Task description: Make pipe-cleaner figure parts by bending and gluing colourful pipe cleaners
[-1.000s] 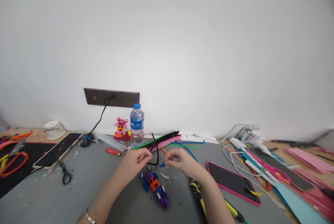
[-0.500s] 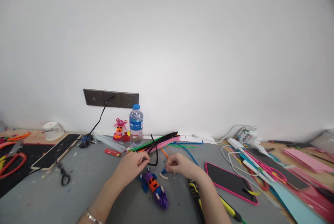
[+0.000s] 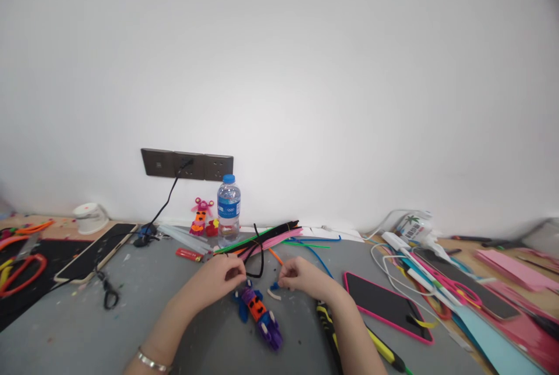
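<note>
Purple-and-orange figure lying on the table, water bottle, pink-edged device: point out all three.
Purple-and-orange figure [image 3: 258, 308]: head view, on its orange middle section.
Water bottle [image 3: 229, 209]: head view, on the blue label.
Pink-edged device [image 3: 386, 307]: head view, on its dark screen.

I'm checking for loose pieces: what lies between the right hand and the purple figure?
A pale strip, and a blue bit at the fingers, show in the head view.
</note>
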{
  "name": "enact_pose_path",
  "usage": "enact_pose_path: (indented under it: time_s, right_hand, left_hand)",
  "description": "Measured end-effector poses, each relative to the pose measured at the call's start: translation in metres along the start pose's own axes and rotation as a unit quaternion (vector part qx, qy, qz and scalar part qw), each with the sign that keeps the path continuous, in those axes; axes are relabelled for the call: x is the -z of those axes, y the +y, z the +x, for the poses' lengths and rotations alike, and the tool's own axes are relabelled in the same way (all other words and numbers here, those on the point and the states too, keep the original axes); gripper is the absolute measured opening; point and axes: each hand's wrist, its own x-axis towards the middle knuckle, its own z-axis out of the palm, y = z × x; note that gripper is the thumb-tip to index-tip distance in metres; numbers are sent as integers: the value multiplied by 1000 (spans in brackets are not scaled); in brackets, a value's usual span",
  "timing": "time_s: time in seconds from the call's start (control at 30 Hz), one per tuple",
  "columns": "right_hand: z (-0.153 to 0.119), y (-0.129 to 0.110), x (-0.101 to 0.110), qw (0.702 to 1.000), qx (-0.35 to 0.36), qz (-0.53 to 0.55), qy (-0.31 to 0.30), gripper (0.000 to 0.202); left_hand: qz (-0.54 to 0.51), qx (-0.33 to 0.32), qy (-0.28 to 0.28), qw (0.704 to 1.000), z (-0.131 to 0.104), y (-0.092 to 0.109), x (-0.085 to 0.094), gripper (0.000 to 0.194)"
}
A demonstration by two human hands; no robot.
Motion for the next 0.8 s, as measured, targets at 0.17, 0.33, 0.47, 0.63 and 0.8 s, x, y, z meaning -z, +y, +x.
enact_pose_path:
  time_s: [0.17,0.33,0.47,0.63,0.8]
  right_hand:
    - [1,0,-1,1000,-4,-12,6,12]
    - [1,1,-2,1000,1,-13,3,14]
    - [1,1,0,999,12,-23,35,29]
    - [3,-4,5,990,46,-60,118,44]
    - [4,-8,4,982,80,-79,153,41]
  left_hand:
    - [-24,4,-27,999,-3,1,0,17]
    - [-29,20,-71,997,-4,1,0,23]
    - [-19,25,-83,996,-5,-1,-3,27]
    - [-18,35,-97,995,-6,0,-6,27]
    - [-37,32,-102,994,-7,3,-7,26]
